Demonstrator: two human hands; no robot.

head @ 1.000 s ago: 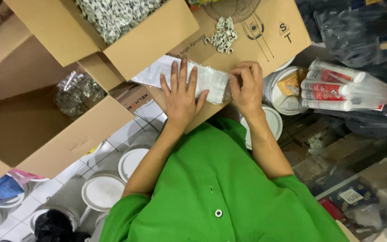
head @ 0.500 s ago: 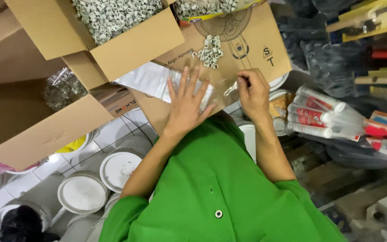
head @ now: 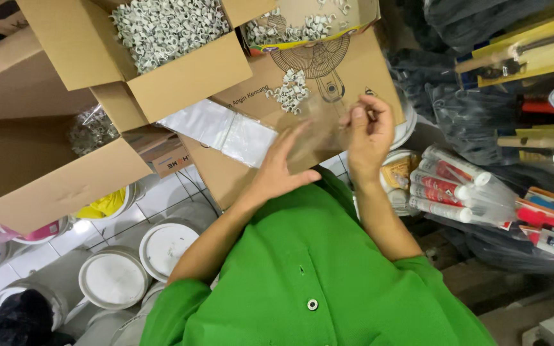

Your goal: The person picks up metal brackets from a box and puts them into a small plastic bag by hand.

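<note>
Over a flattened cardboard sheet, seen from the head camera:
Large empty carton (head: 40,166): open brown box at lower left, a crumpled clear bag of small parts behind its flap.
Clip carton (head: 161,57): open brown box at upper left, filled with small white plastic clips.
Cardboard sheet (head: 251,96): flat brown panel with a line drawing of a fan, serving as the work surface.
Sealant tubes (head: 447,186): white and red cartridges bundled at right, lying on their sides.
Bucket lids (head: 113,279): round white lids on the tiled floor below.
Bag stack (head: 219,131): flat pile of clear plastic bags lying on the sheet, left of the hands.
Clear plastic bag (head: 318,131): single thin transparent bag, nearly invisible, lifted off the sheet between both hands.
Left hand (head: 283,166): fingers extended and together, edge-on against the bag's near side.
Right hand (head: 367,131): fingertips pinched on the bag's upper right edge.
Loose clips (head: 290,90): small white heap on the sheet, just above the bag.
</note>
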